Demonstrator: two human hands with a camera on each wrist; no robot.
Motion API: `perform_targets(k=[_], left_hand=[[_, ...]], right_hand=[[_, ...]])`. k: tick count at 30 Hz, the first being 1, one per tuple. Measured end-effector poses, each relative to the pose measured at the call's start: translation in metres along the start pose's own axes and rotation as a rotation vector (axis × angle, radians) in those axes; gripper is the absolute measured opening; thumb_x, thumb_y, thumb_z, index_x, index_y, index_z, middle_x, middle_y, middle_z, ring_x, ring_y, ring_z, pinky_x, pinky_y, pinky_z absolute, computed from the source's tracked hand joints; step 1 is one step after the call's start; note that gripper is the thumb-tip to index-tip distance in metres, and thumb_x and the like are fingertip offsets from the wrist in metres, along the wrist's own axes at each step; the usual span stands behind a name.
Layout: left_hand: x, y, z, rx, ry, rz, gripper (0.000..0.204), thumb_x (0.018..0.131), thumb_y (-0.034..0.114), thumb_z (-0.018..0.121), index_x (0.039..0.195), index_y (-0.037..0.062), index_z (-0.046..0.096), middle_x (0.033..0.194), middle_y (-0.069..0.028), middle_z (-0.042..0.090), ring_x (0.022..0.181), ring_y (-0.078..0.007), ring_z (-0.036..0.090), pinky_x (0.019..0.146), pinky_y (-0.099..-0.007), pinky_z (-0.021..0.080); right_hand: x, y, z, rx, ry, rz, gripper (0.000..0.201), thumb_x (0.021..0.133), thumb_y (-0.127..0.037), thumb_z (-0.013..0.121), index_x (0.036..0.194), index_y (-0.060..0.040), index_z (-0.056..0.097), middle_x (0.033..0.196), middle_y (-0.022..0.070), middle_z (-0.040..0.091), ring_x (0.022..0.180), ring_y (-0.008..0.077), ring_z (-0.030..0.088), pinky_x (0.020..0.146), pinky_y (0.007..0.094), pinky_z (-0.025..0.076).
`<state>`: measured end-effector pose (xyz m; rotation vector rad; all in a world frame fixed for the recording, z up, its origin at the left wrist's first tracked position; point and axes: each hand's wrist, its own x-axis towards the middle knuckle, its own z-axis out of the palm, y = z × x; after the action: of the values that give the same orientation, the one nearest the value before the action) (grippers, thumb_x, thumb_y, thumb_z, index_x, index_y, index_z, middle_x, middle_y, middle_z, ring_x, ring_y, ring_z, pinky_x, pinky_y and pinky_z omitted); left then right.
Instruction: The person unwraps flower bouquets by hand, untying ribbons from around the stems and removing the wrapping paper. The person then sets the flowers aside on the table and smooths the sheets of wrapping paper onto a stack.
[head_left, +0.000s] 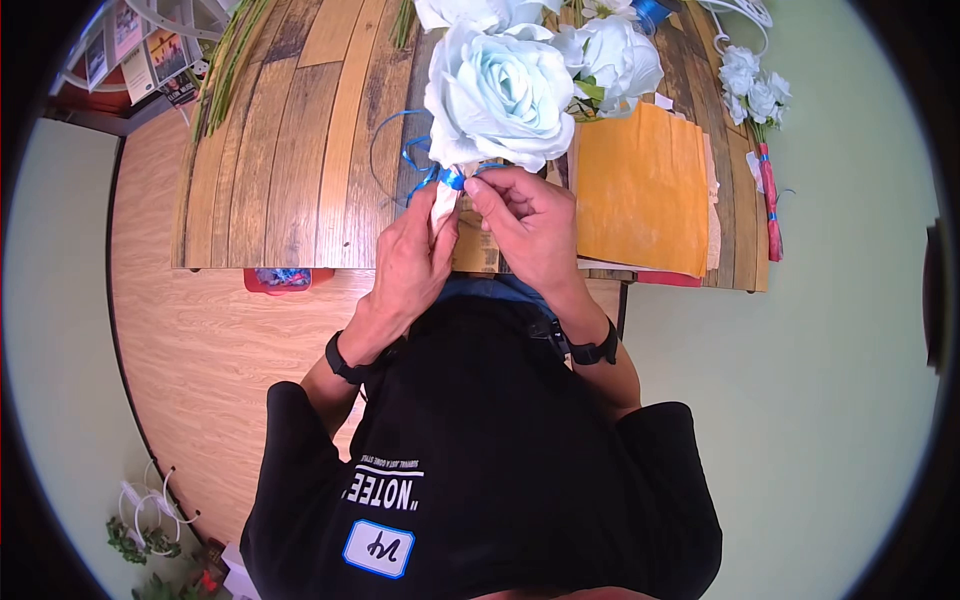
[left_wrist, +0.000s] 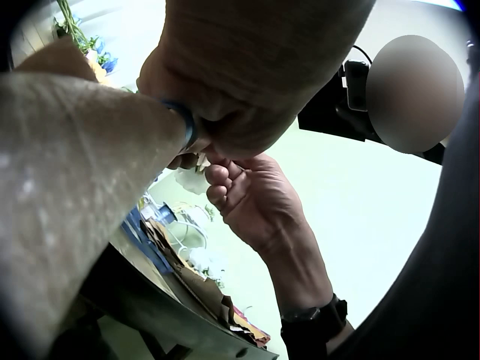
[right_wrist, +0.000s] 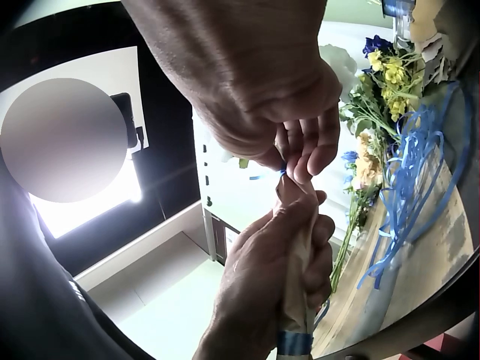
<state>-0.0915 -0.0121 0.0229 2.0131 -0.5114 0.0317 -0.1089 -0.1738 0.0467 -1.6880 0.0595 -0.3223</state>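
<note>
A pale blue artificial rose (head_left: 505, 90) lies over the table, its stem wrapped in light paper (head_left: 446, 208). My left hand (head_left: 408, 245) grips this paper-wrapped stem below the bloom, fingers curled round it. Blue ribbon (head_left: 453, 180) circles the wrap just under the petals. At that band, the thumb and fingertips of my right hand (head_left: 532, 218) pinch the ribbon. In the right wrist view, a second blue band (right_wrist: 295, 343) goes round the lower end of the wrap. The left wrist view has the wrap (left_wrist: 75, 165) large in front, with the right hand (left_wrist: 262, 202) beyond.
Brown-orange paper sheets (head_left: 640, 190) are stacked right of the hands. More pale roses (head_left: 615, 60) lie behind. Loose blue ribbon (right_wrist: 412, 180) trails on the table. Green stems (head_left: 225, 75) lie at far left, and a red-wrapped bouquet (head_left: 770, 200) along the right edge.
</note>
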Motion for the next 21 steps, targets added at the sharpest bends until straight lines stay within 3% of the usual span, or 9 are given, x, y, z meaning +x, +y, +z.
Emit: perform_targets(k=[2, 7, 11, 12, 16, 18, 21], left_hand=[[-0.002, -0.002, 0.002, -0.014, -0.001, -0.002, 0.032, 0.097, 0.006, 0.062, 0.126, 0.0017, 0.052, 0.076, -0.0216, 0.063, 0.065, -0.0369, 0.066, 0.058, -0.0424, 0.049], [-0.005, 0.001, 0.001, -0.1, -0.043, -0.063, 0.028, 0.098, 0.009, 0.061, 0.124, 0.0016, 0.054, 0.073, -0.0188, 0.062, 0.061, -0.0323, 0.064, 0.057, -0.0396, 0.048], [-0.009, -0.011, 0.0, -0.184, -0.15, -0.238, 0.025, 0.101, 0.013, 0.059, 0.123, 0.0017, 0.057, 0.069, -0.0112, 0.06, 0.058, -0.0213, 0.06, 0.056, -0.0353, 0.046], [-0.01, -0.015, 0.0, -0.212, -0.17, -0.287, 0.025, 0.102, 0.015, 0.058, 0.124, 0.0018, 0.057, 0.067, -0.008, 0.059, 0.058, -0.0174, 0.058, 0.055, -0.0339, 0.046], [-0.008, -0.004, -0.003, -0.374, -0.181, -0.324, 0.024, 0.104, 0.017, 0.056, 0.123, 0.001, 0.058, 0.065, -0.0014, 0.056, 0.055, -0.0108, 0.052, 0.052, -0.0288, 0.042], [-0.007, 0.003, -0.006, -0.57, -0.235, -0.42, 0.026, 0.106, 0.023, 0.054, 0.121, 0.0015, 0.06, 0.065, 0.0031, 0.052, 0.05, -0.0062, 0.048, 0.047, -0.0239, 0.039], [-0.007, -0.003, -0.005, -0.698, -0.267, -0.403, 0.031, 0.107, 0.028, 0.052, 0.122, 0.0024, 0.059, 0.065, 0.0042, 0.05, 0.047, -0.004, 0.045, 0.042, -0.0216, 0.036]], right_hand=[[-0.003, 0.004, -0.002, -0.108, -0.009, -0.076, 0.012, 0.094, -0.008, 0.072, 0.099, 0.0035, 0.07, 0.072, -0.0005, 0.066, 0.062, 0.0027, 0.056, 0.056, 0.0203, 0.045], [-0.009, 0.005, -0.004, -0.058, 0.085, -0.083, 0.009, 0.095, -0.004, 0.07, 0.098, 0.0038, 0.069, 0.073, 0.0006, 0.065, 0.062, 0.0032, 0.056, 0.055, 0.02, 0.045], [-0.006, -0.007, -0.017, 0.128, 0.198, -0.041, 0.007, 0.095, -0.004, 0.069, 0.093, 0.0027, 0.068, 0.074, -0.0019, 0.063, 0.063, 0.0006, 0.052, 0.055, 0.0192, 0.042], [-0.007, -0.007, -0.021, 0.085, 0.16, -0.041, 0.009, 0.097, -0.005, 0.066, 0.097, 0.0035, 0.067, 0.076, 0.0043, 0.065, 0.062, 0.0067, 0.058, 0.057, 0.0205, 0.046], [-0.013, -0.019, -0.016, 0.191, 0.077, -0.062, 0.009, 0.097, -0.004, 0.066, 0.098, 0.004, 0.067, 0.082, 0.0065, 0.067, 0.066, 0.0072, 0.06, 0.059, 0.0212, 0.048], [-0.013, -0.027, -0.012, 0.351, 0.099, -0.186, 0.01, 0.097, -0.004, 0.065, 0.1, 0.0051, 0.067, 0.091, 0.0095, 0.068, 0.072, 0.008, 0.062, 0.062, 0.0223, 0.05], [-0.015, -0.023, -0.018, 0.282, 0.141, -0.066, 0.01, 0.095, -0.002, 0.068, 0.101, 0.0051, 0.067, 0.098, 0.0086, 0.068, 0.075, 0.0082, 0.062, 0.065, 0.022, 0.051]])
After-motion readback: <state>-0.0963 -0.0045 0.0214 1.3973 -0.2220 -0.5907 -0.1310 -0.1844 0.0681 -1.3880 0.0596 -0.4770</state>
